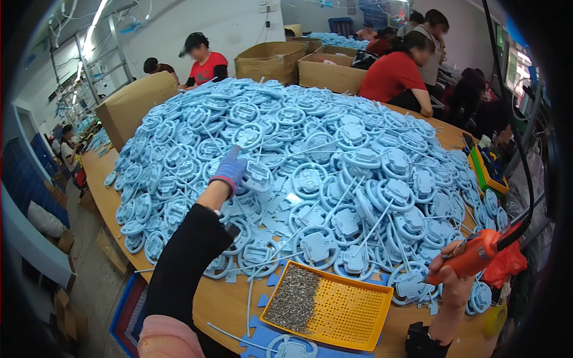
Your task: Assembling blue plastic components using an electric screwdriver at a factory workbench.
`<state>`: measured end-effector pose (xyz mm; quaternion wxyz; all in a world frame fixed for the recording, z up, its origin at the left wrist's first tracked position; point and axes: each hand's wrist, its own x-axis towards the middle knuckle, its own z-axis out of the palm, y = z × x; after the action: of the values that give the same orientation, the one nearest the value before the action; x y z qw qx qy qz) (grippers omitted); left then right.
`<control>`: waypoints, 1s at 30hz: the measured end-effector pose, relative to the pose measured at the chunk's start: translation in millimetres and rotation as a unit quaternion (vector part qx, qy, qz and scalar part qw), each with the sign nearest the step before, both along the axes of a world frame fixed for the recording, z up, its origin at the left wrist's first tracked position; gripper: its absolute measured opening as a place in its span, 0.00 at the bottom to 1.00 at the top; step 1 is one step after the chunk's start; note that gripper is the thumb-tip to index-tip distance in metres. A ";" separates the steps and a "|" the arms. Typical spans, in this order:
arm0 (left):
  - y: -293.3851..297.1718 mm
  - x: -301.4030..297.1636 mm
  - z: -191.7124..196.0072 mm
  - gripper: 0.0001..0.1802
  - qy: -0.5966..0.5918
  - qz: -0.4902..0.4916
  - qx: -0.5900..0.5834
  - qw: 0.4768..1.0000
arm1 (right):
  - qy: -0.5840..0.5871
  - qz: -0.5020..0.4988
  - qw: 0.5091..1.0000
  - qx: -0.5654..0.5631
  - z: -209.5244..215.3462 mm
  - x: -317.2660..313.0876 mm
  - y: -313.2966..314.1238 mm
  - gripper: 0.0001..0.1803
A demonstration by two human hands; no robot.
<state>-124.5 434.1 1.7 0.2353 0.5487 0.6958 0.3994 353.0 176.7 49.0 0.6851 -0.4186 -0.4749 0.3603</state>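
My left hand [230, 169], in a purple glove, reaches into a large heap of light-blue plastic steering-wheel-shaped parts [308, 181]. Its fingers stretch forward beside one blue wheel part [258, 176], their tips near another wheel part [248, 136]; no firm grip shows. At the right, my right hand [452, 280] is closed around an orange electric screwdriver [477, 253], its cord running up from the back end. A yellow perforated tray [352, 307] lies between my arms, with small metal screws [292, 298] gathered on its left side. Below it, one wheel part [292, 347] rests on a blue foam mat [262, 335].
The heap covers most of the wooden table [224, 304]. Cardboard boxes [271, 61] stand behind it, another box [134, 107] at the left. A yellow tool bin [486, 170] and red plastic bag [506, 267] sit right. Several people work around the far side.
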 end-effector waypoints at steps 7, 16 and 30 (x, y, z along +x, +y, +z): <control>-112.2 -31.3 22.6 0.32 -0.296 -0.094 -0.055 0.949 | -0.019 0.055 0.998 0.001 4.1 -1.4 -7.7 0.27; -105.2 -131.8 60.4 0.34 -0.424 -0.046 0.135 0.894 | -0.054 0.076 0.996 -0.006 1.9 -9.3 -12.4 0.27; -195.9 4.4 -21.6 0.51 0.553 -0.205 -0.019 0.808 | -0.086 0.104 0.991 -0.020 0.4 -16.3 -13.0 0.27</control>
<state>-120.1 238.1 -19.9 -0.1019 0.8019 0.5872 -0.0423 336.7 163.7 49.5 0.5920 -0.4106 -0.5655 0.4016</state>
